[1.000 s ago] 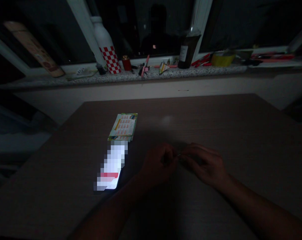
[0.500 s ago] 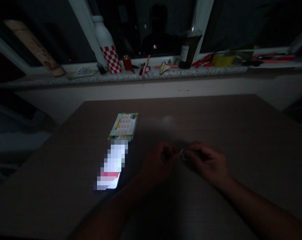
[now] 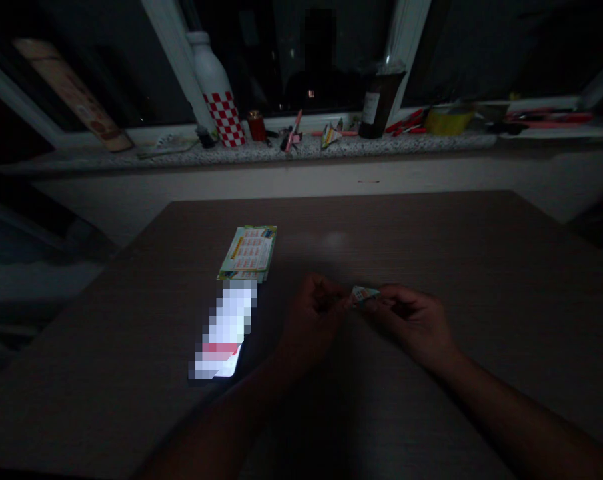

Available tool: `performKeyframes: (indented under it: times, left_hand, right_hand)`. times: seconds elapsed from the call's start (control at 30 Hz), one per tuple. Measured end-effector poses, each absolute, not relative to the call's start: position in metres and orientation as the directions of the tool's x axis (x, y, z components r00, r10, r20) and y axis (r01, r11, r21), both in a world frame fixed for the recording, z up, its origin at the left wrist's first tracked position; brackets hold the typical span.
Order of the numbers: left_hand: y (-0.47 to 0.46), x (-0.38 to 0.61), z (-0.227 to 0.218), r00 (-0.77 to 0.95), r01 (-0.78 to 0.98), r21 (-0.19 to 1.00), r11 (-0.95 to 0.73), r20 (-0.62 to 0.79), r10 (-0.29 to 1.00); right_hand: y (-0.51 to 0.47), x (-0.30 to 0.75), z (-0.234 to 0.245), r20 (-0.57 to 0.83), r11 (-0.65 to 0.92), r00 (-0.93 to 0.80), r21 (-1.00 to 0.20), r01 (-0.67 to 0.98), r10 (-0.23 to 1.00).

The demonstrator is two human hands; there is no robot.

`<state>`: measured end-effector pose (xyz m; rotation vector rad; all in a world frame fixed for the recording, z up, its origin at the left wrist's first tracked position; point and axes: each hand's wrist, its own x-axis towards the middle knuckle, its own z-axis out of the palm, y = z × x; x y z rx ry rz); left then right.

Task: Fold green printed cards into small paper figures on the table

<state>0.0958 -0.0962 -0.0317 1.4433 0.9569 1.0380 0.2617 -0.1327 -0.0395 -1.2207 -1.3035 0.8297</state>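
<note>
In dim light, my left hand point(image 3: 314, 320) and my right hand point(image 3: 414, 320) meet over the brown table point(image 3: 456, 247). Both pinch a small folded piece of printed paper point(image 3: 364, 294), held just above the tabletop between the fingertips. To the left of my left hand lies a lit phone point(image 3: 224, 330) with its screen up. A stack of printed paper sheets point(image 3: 248, 253) lies just beyond the phone.
A stone windowsill point(image 3: 261, 152) runs along the back. On it stand a white bottle with red checks point(image 3: 218, 93), a dark bottle point(image 3: 376, 100), a small red can point(image 3: 255, 125), a yellow tape roll point(image 3: 444, 120), pens and small folded papers.
Both hands have risen slightly and moved a little away from me. The small folded paper, hidden between the fingers before, now shows between the fingertips.
</note>
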Motion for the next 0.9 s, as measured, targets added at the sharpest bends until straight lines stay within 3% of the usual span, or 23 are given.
performKeyframes:
  times: [0.13, 0.27, 0.43, 0.63, 0.9]
  left_hand:
    - [-0.098, 0.094, -0.035, 0.429, 0.123, 0.981, -0.147, 0.081, 0.899]
    - [-0.099, 0.092, -0.032, 0.483, 0.279, 0.913, -0.299, 0.136, 0.865]
    - [-0.096, 0.091, -0.027, 0.540, 0.292, 0.851, -0.437, 0.230, 0.809]
    - [-0.096, 0.093, -0.030, 0.561, 0.316, 0.815, -0.486, 0.253, 0.788]
    - [-0.097, 0.093, -0.027, 0.523, 0.318, 0.854, -0.413, 0.206, 0.827]
  right_hand:
    - [-0.132, 0.265, -0.039, 0.300, 0.273, 0.115, -0.940, 0.205, 0.947]
    - [-0.131, 0.269, -0.036, 0.388, 0.382, -0.060, -0.848, 0.368, 0.920]
    - [-0.131, 0.273, -0.034, 0.414, 0.485, -0.254, -0.768, 0.418, 0.874]
    - [-0.132, 0.274, -0.034, 0.417, 0.515, -0.307, -0.747, 0.420, 0.856]
    - [-0.133, 0.273, -0.029, 0.410, 0.481, -0.255, -0.789, 0.381, 0.876]
